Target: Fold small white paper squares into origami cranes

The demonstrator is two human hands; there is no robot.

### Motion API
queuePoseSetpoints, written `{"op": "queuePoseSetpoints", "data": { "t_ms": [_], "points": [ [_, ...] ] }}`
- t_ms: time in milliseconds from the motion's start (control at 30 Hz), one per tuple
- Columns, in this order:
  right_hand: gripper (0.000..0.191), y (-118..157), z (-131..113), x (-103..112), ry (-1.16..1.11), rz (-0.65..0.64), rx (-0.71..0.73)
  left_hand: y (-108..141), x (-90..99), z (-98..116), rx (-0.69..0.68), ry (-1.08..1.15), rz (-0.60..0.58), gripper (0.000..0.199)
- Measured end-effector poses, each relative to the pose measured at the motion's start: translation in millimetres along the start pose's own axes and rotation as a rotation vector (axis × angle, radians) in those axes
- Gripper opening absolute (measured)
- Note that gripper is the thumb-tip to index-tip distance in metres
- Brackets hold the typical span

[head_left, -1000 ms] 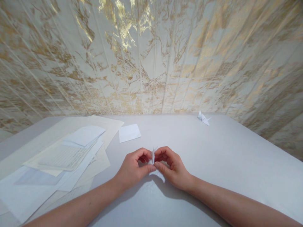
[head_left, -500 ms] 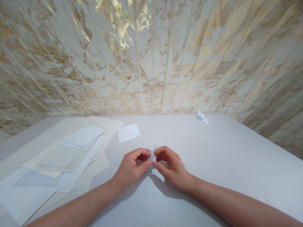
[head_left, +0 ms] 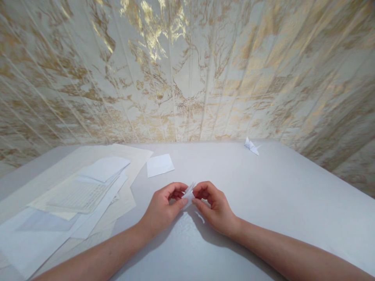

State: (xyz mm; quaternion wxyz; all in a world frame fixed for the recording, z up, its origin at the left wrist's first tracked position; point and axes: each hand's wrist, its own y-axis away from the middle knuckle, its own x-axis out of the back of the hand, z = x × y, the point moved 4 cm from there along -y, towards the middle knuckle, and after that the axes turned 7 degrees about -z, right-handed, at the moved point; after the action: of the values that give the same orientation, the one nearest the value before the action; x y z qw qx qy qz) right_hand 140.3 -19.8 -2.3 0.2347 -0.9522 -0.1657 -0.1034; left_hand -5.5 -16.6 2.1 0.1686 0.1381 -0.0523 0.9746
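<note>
Over the middle of the table I have a small piece of folded white paper [head_left: 188, 196], with thin pointed flaps that stick up. My left hand [head_left: 166, 202] pinches its left side between thumb and fingers. From the other side, the curled fingers and thumb of my right hand [head_left: 214, 206] close in at the paper's right edge; their exact contact is partly hidden. At the far right of the table sits a white origami crane [head_left: 252, 146].
A white square of paper [head_left: 160, 165] lies just beyond my left hand. Loose sheets and envelopes [head_left: 102, 169] overlap on the left of the white table [head_left: 281, 203]. Behind the table rises a gold-patterned wall [head_left: 187, 78].
The folded paper has turned slightly between my hands and shows more of its flat side. My right fingertips have shifted a little to the right.
</note>
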Motion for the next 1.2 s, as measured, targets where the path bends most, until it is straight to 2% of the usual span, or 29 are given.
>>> {"op": "queuePoseSetpoints", "data": {
  "t_ms": [200, 367, 500, 633, 767, 900, 967, 1067, 1200],
  "points": [
    [0.020, 3, -2, 0, 0.016, 0.010, 0.056, 2, 4.5, 5, -0.124, -0.064, 0.117, 0.020],
    [0.045, 3, -2, -2, 0.040, -0.031, 0.077, 3, 4.4, 7, -0.205, -0.084, 0.095, 0.024],
    [0.055, 4, -6, -3, 0.121, -0.106, 0.151, 6, 3.4, 7, -0.267, -0.092, 0.088, 0.032],
    [0.054, 5, -13, -1, 0.188, -0.106, 0.236, 7, 3.0, 3, -0.280, -0.047, 0.092, 0.033],
    [0.040, 4, -18, 1, 0.235, -0.088, 0.254, 6, 1.9, 4, -0.297, -0.037, 0.045, 0.028],
    [0.017, 3, -20, 2, 0.274, -0.062, 0.232, 4, -1.1, 6, -0.187, 0.095, -0.012, 0.012],
    [0.006, 3, -18, 2, 0.278, -0.066, 0.202, 4, -4.2, 6, -0.091, 0.211, -0.060, 0.015],
    [0.013, 1, -11, 2, 0.209, -0.088, 0.076, 4, -7.0, 4, 0.045, 0.318, -0.099, 0.021],
    [0.016, 1, 6, -3, -0.090, -0.128, -0.168, 1, -4.9, 0, 0.178, 0.283, -0.053, 0.025]
  ]
}}
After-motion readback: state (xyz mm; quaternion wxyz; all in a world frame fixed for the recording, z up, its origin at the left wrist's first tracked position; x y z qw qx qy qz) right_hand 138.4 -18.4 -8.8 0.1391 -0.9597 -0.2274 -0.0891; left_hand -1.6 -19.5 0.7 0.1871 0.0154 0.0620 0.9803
